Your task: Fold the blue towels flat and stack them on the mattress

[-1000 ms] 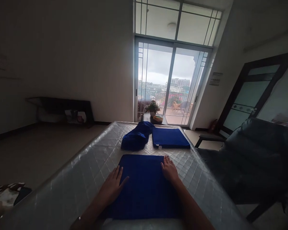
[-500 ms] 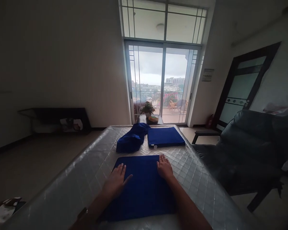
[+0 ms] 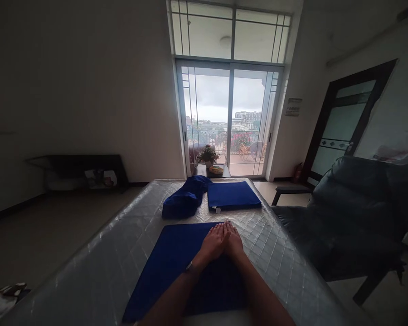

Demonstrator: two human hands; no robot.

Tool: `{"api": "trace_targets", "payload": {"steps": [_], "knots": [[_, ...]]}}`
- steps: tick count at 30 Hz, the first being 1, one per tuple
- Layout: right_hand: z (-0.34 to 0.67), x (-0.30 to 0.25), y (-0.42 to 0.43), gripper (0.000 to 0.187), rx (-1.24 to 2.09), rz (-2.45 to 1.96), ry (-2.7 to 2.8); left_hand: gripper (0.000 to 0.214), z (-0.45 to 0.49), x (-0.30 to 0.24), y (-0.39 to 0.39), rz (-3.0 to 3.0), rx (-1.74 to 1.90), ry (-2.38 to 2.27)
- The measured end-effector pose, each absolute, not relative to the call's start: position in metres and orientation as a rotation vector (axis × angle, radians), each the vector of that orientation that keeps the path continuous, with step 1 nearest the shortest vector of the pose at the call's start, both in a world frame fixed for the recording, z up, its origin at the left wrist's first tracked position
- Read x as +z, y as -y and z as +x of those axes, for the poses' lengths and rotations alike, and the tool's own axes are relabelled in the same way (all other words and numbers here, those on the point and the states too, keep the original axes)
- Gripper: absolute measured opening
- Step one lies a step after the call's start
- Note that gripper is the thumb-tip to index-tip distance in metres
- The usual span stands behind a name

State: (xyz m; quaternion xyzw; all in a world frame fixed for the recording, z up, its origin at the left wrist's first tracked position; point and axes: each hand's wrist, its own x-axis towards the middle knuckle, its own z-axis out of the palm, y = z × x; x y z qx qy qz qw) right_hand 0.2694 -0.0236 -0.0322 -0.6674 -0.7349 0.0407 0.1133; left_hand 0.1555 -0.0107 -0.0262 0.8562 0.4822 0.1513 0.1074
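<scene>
A dark blue cloth (image 3: 172,262) lies spread flat on the plastic-wrapped mattress (image 3: 122,244) in front of me. My left hand (image 3: 213,243) rests flat on the cloth's far right part, fingers stretched out. Right beside it, touching, my right hand (image 3: 233,240) also lies flat with fingers extended at the cloth's far right corner. Further off, a folded blue cloth (image 3: 233,196) lies neatly at the mattress's far end, and a bunched-up blue cloth (image 3: 185,197) sits to its left.
A dark armchair (image 3: 353,208) stands close to the mattress's right side. Beyond the far end are a small table with a potted plant (image 3: 209,156) and glass balcony doors (image 3: 229,120). A low dark shelf (image 3: 78,172) stands by the left wall.
My left hand has slid right across the cloth from its left part and now lies next to my right hand. The cloth's left edge now sits skewed. The right hand has barely moved.
</scene>
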Motion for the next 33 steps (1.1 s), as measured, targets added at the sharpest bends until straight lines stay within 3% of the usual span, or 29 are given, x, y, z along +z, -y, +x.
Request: {"api": "trace_targets", "payload": {"steps": [18, 33], "knots": [[0.266, -0.03, 0.02, 0.062, 0.157, -2.003, 2.077, 0.081, 0.009, -0.019, 0.002, 2.419, 0.245, -1.838], [0.269, -0.029, 0.017, 0.062, 0.153, -2.038, 2.14, 0.082, -0.049, -0.026, -0.005, 2.314, 0.268, -1.986]]}}
